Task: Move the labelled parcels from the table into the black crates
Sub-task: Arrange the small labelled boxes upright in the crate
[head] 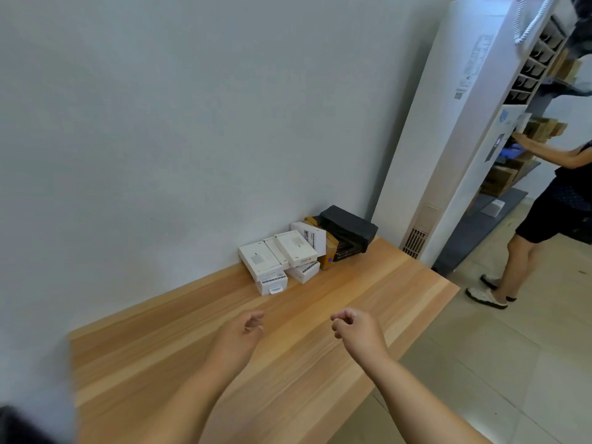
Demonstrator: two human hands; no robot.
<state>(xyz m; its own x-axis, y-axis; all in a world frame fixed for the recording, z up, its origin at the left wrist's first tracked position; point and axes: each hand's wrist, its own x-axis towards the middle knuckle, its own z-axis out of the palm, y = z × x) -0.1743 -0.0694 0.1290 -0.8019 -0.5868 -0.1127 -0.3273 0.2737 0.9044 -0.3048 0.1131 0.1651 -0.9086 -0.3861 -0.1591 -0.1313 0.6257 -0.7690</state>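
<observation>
Both hands hovered over the wooden surface (pixel 320 315), holding nothing: the left hand (pixel 237 338) had its fingers loosely curled, and the right hand (pixel 355 328) was curled more tightly, like a fist. They were near the pile of white parcels (pixel 282 261) but not touching it, probably reaching for the next one. The pile lay against the wall (pixel 160 123), beside a yellow box (pixel 330 256) and a black bundle (pixel 349 229). No black crates were visible, so their contents could not be told.
</observation>
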